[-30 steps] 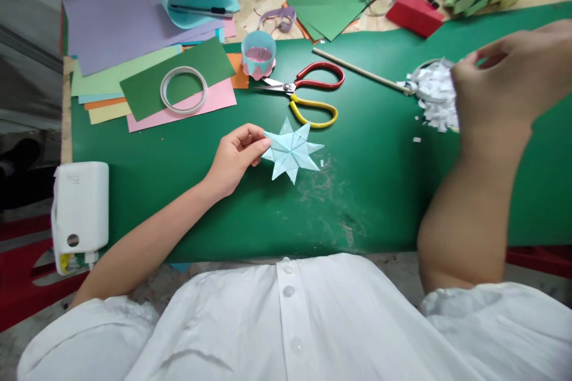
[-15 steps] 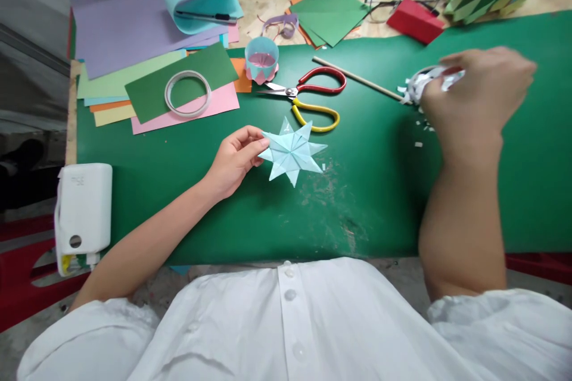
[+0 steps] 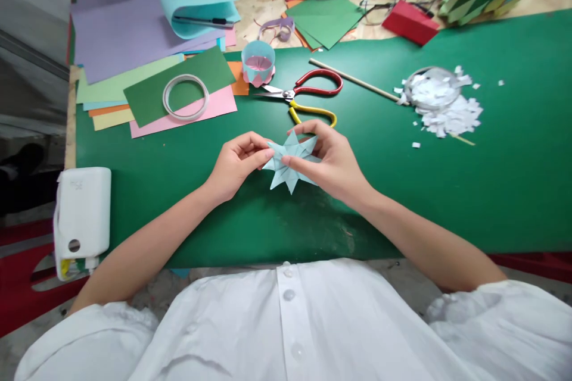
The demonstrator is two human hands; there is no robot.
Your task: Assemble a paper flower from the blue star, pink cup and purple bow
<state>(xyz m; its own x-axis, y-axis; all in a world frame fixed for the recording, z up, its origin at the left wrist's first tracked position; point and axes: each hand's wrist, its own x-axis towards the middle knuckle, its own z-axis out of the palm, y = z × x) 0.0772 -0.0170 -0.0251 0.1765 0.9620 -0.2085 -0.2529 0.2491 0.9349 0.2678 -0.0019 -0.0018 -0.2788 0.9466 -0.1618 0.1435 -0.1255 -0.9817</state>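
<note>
The left hand (image 3: 236,166) pinches one tip of a pale blue paper star (image 3: 291,178), thumb against fingers; the right hand (image 3: 337,161) clamps its opposite side, thumb laid across the face toward the centre. Gripped between both sets of fingers, the thin paper is probably easier to steady. Just beyond the right fingers lie scissors (image 3: 288,94), handles turned rightward, presumably handy for picking up. Beyond and left of the left fingers, a tape roll (image 3: 182,117) rests on a dark green paper strip (image 3: 214,68), seemingly kept within reach. Well right of the right fingers, white paper scraps (image 3: 451,119) sit heaped, perhaps to leave working room. Farther beyond the left fingertips stands a blue-and-pink paper cup (image 3: 258,59).
</note>
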